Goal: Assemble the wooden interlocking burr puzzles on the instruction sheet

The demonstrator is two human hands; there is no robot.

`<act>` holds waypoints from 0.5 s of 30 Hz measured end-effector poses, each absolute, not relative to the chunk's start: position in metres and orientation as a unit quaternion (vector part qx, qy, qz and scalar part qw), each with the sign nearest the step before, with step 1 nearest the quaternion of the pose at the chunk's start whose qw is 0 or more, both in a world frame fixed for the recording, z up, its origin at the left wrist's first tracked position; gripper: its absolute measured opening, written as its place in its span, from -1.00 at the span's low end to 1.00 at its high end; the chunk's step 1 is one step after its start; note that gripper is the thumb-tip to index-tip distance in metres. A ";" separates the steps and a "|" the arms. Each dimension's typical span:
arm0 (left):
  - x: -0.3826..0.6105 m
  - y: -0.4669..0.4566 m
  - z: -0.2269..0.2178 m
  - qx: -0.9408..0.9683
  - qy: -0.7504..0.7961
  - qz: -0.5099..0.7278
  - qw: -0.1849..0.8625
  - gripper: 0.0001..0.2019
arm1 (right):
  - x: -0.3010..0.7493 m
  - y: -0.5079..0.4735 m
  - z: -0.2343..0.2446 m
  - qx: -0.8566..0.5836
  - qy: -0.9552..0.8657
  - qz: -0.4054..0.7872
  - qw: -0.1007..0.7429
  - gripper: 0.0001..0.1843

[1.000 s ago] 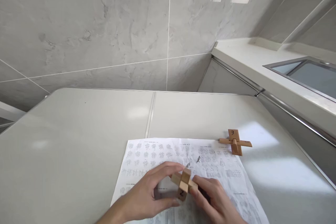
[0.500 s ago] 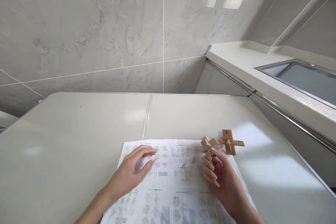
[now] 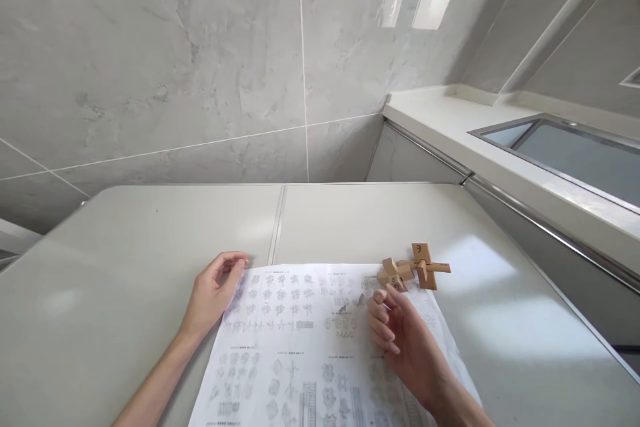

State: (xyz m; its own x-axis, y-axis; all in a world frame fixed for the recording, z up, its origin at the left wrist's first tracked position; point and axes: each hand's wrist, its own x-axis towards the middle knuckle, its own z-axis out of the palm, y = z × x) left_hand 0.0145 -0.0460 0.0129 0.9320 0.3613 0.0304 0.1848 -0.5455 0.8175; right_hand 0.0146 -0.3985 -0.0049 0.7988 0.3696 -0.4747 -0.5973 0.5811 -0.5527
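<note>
My left hand (image 3: pixel 213 290) is at the upper left corner of a printed instruction sheet (image 3: pixel 320 340), thumb and fingers closed together on its edge; the exact grip is partly hidden. My right hand (image 3: pixel 407 347) hovers over the sheet's right side with loosely curled fingers, holding nothing. Just beyond its fingertips sits a wooden interlocking puzzle (image 3: pixel 395 273) made of blocks, at the sheet's top edge. Beside it on the right stands a second, cross-shaped wooden puzzle (image 3: pixel 423 267) with flat marked slats, touching or nearly touching the first.
The sheet lies on a pale table (image 3: pixel 150 247) with a seam (image 3: pixel 277 223) running across it. A grey tiled wall (image 3: pixel 225 67) rises behind. To the right is a white counter (image 3: pixel 430 107) with an inset sink (image 3: pixel 565 147).
My right hand has let go of the block puzzle, which now rests by the cross-shaped one. My left hand has moved left from the sheet's middle to its corner. The view has shifted slightly.
</note>
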 end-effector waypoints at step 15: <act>0.008 -0.051 0.012 0.876 0.134 0.130 0.445 -0.64 | -0.003 -0.387 0.011 -0.559 -0.060 0.336 0.756 -0.48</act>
State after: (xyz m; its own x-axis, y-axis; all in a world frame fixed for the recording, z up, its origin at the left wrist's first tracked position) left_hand 0.0078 -0.0514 0.0123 0.9306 0.3499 0.1078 0.1195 -0.5685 0.8139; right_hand -0.0031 -0.3866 0.0113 0.7667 0.5754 -0.2847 -0.4410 0.1499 -0.8849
